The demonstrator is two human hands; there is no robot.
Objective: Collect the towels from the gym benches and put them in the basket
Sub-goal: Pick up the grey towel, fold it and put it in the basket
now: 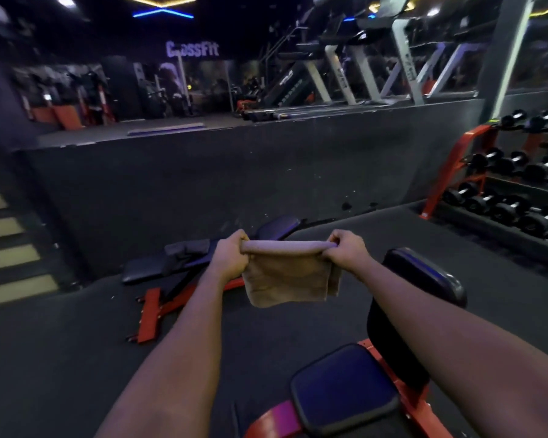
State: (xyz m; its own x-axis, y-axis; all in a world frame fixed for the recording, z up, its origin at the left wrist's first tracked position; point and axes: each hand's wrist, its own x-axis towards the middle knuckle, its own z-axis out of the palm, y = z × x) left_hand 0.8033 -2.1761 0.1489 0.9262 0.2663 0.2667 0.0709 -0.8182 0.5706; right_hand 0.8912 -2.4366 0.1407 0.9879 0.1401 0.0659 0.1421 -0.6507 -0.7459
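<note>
A folded tan towel [288, 276] hangs in the air between my two hands, held by its top corners. My left hand [231, 257] grips the left corner and my right hand [345, 248] grips the right corner. Below and to the right stands a gym bench [345, 393] with a dark seat pad, upright backrest and red frame. Farther off on the left lies a second, flat bench [159, 267], and a dark towel [187, 249] rests on its pad. No basket is in view.
A dumbbell rack [519, 191] with a red frame fills the right side. A raised dark platform wall [203, 178] runs across ahead, with treadmills [345, 74] on top. Yellow-edged stairs [7, 248] climb at the left. Dark rubber floor lies between the benches.
</note>
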